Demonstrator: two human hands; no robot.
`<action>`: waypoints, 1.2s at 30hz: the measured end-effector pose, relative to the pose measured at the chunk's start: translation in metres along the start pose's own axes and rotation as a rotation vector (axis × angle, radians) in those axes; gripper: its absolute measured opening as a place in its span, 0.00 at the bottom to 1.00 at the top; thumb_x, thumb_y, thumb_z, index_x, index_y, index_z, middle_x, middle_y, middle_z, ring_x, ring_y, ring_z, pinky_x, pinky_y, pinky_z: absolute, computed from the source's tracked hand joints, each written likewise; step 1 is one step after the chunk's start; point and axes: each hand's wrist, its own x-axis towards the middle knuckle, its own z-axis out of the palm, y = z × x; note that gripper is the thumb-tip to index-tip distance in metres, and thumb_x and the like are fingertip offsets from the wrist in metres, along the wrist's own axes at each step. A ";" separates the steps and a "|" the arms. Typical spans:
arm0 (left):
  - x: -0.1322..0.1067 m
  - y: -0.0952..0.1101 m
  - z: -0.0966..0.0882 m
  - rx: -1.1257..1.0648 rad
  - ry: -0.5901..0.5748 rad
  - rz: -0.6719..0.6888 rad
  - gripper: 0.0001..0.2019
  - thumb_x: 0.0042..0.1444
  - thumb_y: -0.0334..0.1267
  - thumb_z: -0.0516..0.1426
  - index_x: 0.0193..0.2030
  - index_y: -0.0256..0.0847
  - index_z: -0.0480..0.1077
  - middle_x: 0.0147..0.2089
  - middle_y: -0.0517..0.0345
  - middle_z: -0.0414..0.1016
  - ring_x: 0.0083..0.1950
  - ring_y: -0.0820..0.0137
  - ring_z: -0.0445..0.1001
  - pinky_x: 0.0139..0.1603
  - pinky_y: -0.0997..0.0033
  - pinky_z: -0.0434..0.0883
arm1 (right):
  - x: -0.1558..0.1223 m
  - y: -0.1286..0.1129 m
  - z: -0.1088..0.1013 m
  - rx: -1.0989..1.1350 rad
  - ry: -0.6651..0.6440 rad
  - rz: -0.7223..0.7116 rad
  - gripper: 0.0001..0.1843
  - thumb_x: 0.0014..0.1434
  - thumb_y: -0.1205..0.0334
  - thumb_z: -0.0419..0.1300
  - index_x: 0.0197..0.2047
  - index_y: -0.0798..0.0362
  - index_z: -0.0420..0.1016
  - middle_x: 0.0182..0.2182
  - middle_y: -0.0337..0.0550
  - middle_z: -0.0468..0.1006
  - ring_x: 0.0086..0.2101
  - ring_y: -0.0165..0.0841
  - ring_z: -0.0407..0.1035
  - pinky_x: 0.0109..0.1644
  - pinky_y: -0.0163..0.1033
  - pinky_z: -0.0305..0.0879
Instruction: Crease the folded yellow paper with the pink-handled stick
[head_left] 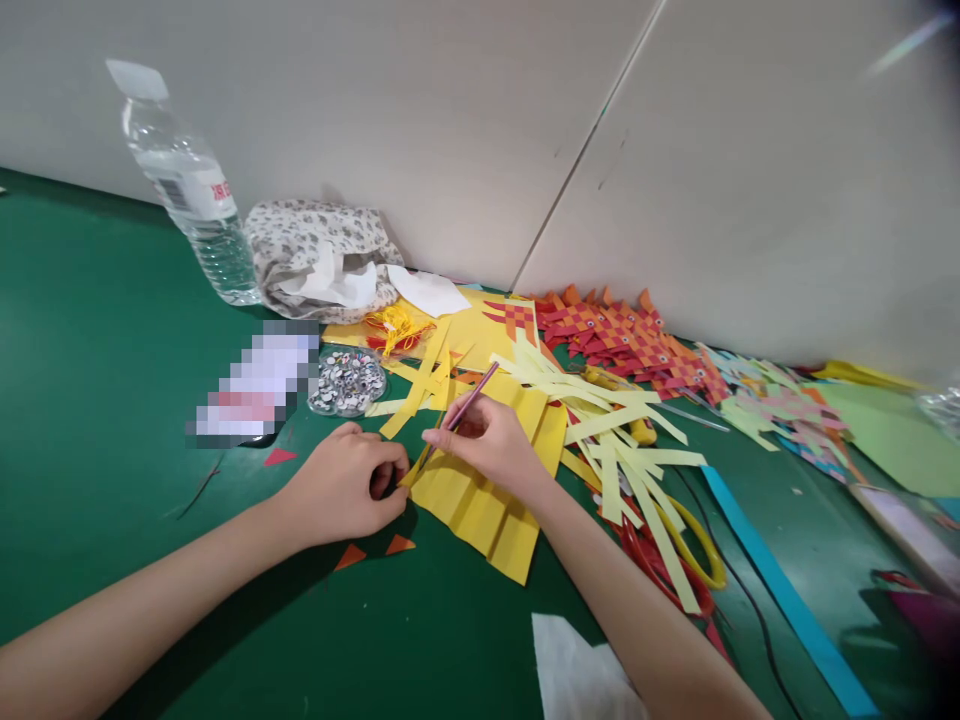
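A sheet of yellow paper point(487, 500) with several parallel creases lies on the green table. My left hand point(345, 485) is closed at the sheet's left edge, pinching the paper between thumb and fingers. My right hand point(487, 440) rests over the upper left part of the sheet, its fingers closed around a slim purple pen-like stick point(471, 395). The stick slants, its lower end close to the yellow edge by my left fingers. I cannot make out its tip. Two small orange paper triangles point(400, 544) lie just below my left hand.
Pale yellow strips point(615, 430), scissors point(701, 550) and woven red-orange paper fish point(615, 335) lie to the right. A bag of googly eyes point(346, 382), a phone point(259, 385), a water bottle point(187, 190) and a patterned cloth pouch point(322, 235) stand or lie at left. A wall point(420, 120) rises behind.
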 end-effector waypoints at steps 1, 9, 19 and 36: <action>0.000 0.000 0.000 -0.001 0.001 0.001 0.05 0.50 0.37 0.53 0.26 0.41 0.67 0.20 0.67 0.68 0.24 0.73 0.66 0.40 0.66 0.58 | -0.001 -0.001 0.001 0.002 -0.005 0.002 0.18 0.43 0.55 0.72 0.29 0.53 0.67 0.26 0.37 0.72 0.27 0.30 0.67 0.31 0.36 0.63; -0.001 -0.001 -0.002 -0.028 0.000 0.016 0.04 0.49 0.36 0.54 0.28 0.41 0.69 0.21 0.67 0.69 0.25 0.73 0.67 0.40 0.66 0.60 | -0.007 -0.002 0.008 -0.008 -0.058 0.003 0.17 0.44 0.58 0.72 0.29 0.53 0.68 0.26 0.35 0.72 0.27 0.30 0.66 0.31 0.35 0.63; 0.001 0.000 -0.003 -0.036 0.001 0.017 0.03 0.47 0.36 0.55 0.27 0.41 0.70 0.20 0.67 0.70 0.24 0.73 0.68 0.40 0.66 0.61 | -0.007 -0.001 0.008 -0.002 -0.052 0.009 0.18 0.44 0.56 0.72 0.30 0.52 0.68 0.27 0.36 0.72 0.28 0.30 0.66 0.32 0.35 0.64; 0.000 0.000 -0.005 -0.017 -0.003 0.042 0.06 0.47 0.35 0.54 0.21 0.40 0.62 0.19 0.66 0.68 0.24 0.74 0.65 0.39 0.66 0.61 | -0.010 -0.002 0.011 0.063 -0.128 0.046 0.20 0.42 0.53 0.73 0.30 0.52 0.68 0.27 0.36 0.72 0.27 0.29 0.66 0.30 0.34 0.63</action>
